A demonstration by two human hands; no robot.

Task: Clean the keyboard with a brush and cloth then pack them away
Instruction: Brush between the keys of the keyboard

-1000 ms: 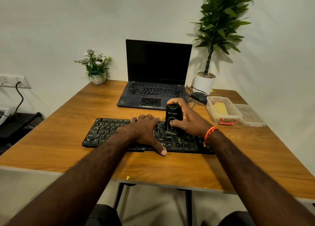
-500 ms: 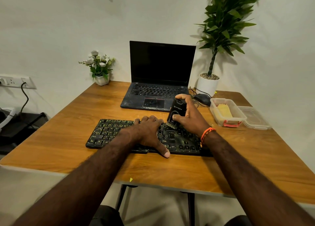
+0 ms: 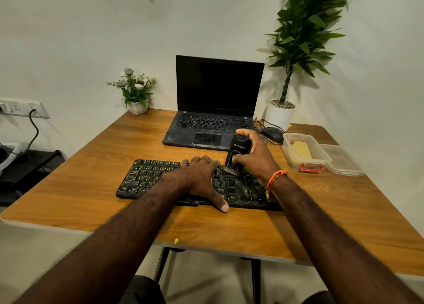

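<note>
table point(image 3: 96, 166): wooden; it carries everything here, and any dust swept off the keys would likely land on it and need wiping too.
keyboard point(image 3: 146, 177): black, lying flat near the front edge. Risk: if the bracing hand eases off, a hard stroke could slide it toward that edge.
box point(image 3: 306, 166): clear plastic, open, well to the right of the keyboard with its lid beside it; a yellow cloth point(image 3: 301, 151) lies inside. A wide sweep of the right elbow might knock it.
left hand point(image 3: 202, 177): palm down on the middle of the keyboard, fingers together over the back rows, thumb spread to the front rim; it presses and grips nothing.
right hand point(image 3: 257, 159): curled around the brush, thumb on its front, forefinger over the top.
brush point(image 3: 237, 153): black, upright and tilted slightly, bristles touching the keys just right of the left hand. Too much pressure could pop a keycap or drive grit deeper.
</note>
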